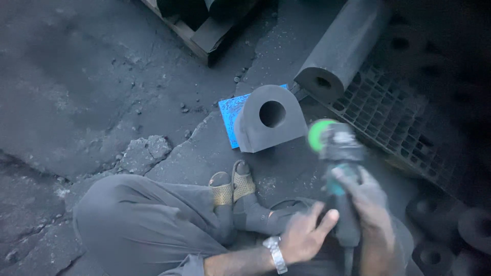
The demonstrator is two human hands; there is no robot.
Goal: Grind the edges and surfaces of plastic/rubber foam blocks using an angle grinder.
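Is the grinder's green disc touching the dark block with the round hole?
No: the green disc of the grinder is held up to the right of the block, with floor visible between them.

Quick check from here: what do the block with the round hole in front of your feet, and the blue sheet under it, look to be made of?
The block looks like cast graphite or carbon, possibly dusty metal: matte dark grey, smooth faces, clean round bore, no shine. I cannot settle which. The blue sheet looks like thin plastic or painted board: flat, bright blue, scuffed with pale scratches. The grille beside them looks like dark moulded plastic or metal grating.
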